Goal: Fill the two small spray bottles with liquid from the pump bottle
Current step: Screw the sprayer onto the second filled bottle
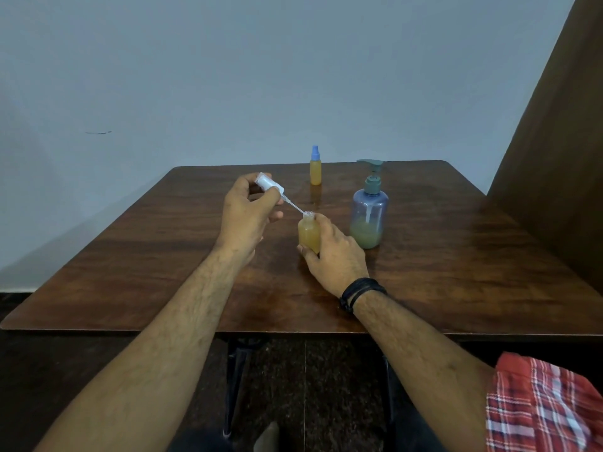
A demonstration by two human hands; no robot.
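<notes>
Both bottles look full: 1 capped bottle (315,167) stands behind the pump bottle (369,210). Your right hand (332,252) grips the open bottle (308,234); your left hand (244,210) pinches its spray cap (270,185), not yet screwed on.

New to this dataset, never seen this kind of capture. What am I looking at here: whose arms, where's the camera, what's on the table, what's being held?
There is no robot: a person works with two bare hands. The single picture comes from a wide-angle camera worn on the person's head, looking forward and down, so both forearms reach in from the bottom.

On the wooden table stand three bottles. The far spray bottle has a blue cap on and holds yellow liquid. The pump bottle, bluish and clear, has a little liquid at the bottom.

The right hand grips the near spray bottle, open at the neck and nearly full. The left hand holds its white spray top, with the thin dip tube pointing at the open neck. It looks like capping.
</notes>
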